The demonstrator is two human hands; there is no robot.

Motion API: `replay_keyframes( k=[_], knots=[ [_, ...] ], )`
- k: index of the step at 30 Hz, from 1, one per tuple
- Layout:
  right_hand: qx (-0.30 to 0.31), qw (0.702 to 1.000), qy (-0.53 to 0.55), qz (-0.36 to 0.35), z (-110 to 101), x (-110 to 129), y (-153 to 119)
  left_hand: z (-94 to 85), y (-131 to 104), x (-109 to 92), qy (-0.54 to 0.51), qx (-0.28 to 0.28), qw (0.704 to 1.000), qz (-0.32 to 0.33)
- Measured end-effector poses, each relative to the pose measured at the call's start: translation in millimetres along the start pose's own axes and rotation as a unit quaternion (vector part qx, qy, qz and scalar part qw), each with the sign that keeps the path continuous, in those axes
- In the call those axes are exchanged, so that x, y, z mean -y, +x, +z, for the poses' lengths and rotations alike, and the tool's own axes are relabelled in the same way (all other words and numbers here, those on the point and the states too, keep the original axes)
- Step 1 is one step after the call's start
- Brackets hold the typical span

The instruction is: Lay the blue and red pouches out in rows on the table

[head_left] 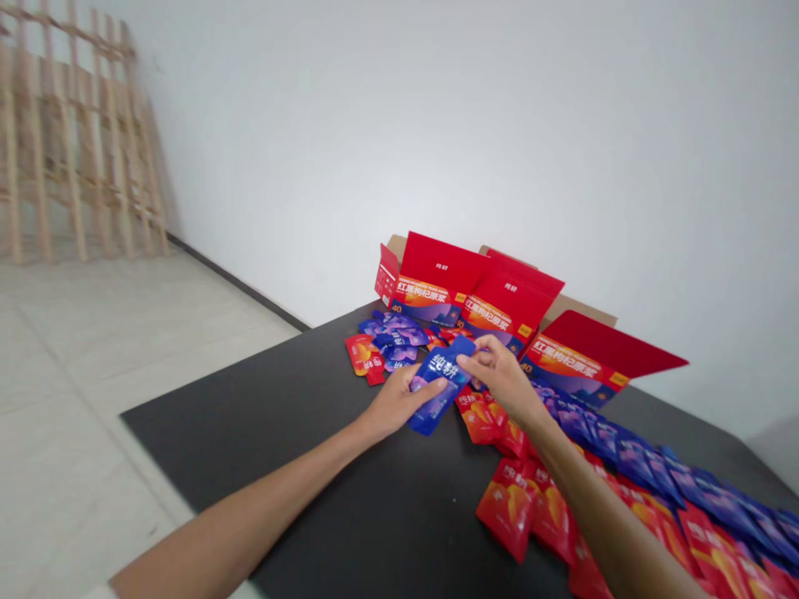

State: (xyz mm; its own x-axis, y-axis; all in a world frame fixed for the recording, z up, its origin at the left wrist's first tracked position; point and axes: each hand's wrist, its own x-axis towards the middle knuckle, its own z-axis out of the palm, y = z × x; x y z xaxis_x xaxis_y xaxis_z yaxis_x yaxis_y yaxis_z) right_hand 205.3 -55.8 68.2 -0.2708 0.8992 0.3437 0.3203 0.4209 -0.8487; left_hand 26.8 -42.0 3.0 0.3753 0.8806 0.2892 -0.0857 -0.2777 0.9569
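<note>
1. Lit brightly and diffusely; palest across the middle of the wall, greyer toward the right edge.
2. Smeared with blur at the far-left wooden rack.
3. Sharper at centre, crisp enough for reading on the blue pouch.
4. Glinting faintly on the red pouches.
5. Stretched wide-angle toward the frame edges.

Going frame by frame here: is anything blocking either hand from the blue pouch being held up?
Nothing visible is. The left hand grips the blue pouch, and the right hand is at its upper end, with no object between.
</note>
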Motion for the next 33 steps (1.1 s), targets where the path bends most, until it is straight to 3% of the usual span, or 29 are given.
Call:
replay_keyframes(
  k=[3, 6, 9, 16, 22, 28, 33],
  knots=[
    [0.001, 1.000, -0.014, -0.003, 8.4, -16.7, -16.8, 3.4, -1.0, -1.4, -0.047, -0.021, 0.998, -0.025],
    [0.000, 0.998, -0.053, -0.045, 18.5, -23.9, -28.8, 5.7, -1.9, 0.0, -0.092, 0.022, 0.993, -0.070],
    [-0.021, 0.998, -0.038, -0.041, 29.9, -27.9, -36.6, 7.2, -3.5, 0.8, -0.112, 0.040, 0.990, -0.077],
    [-0.054, 0.994, 0.091, -0.012, 50.4, -37.3, -46.5, 13.5, -6.2, -1.6, -0.045, 0.014, 0.997, -0.055],
    [-0.086, 0.990, 0.110, 0.008, 51.4, -34.8, -48.9, 19.5, -8.7, -5.2, 0.019, -0.002, 1.000, -0.024],
    [-0.021, 0.988, 0.154, 0.020, 55.8, -42.4, -53.1, 17.5, -6.2, -2.2, 0.113, -0.077, 0.991, 0.010],
    [0.135, 0.972, 0.189, 0.049, 54.9, -39.9, -61.5, 15.1, -4.0, 2.6, 0.164, -0.124, 0.979, 0.010]
  ],
)
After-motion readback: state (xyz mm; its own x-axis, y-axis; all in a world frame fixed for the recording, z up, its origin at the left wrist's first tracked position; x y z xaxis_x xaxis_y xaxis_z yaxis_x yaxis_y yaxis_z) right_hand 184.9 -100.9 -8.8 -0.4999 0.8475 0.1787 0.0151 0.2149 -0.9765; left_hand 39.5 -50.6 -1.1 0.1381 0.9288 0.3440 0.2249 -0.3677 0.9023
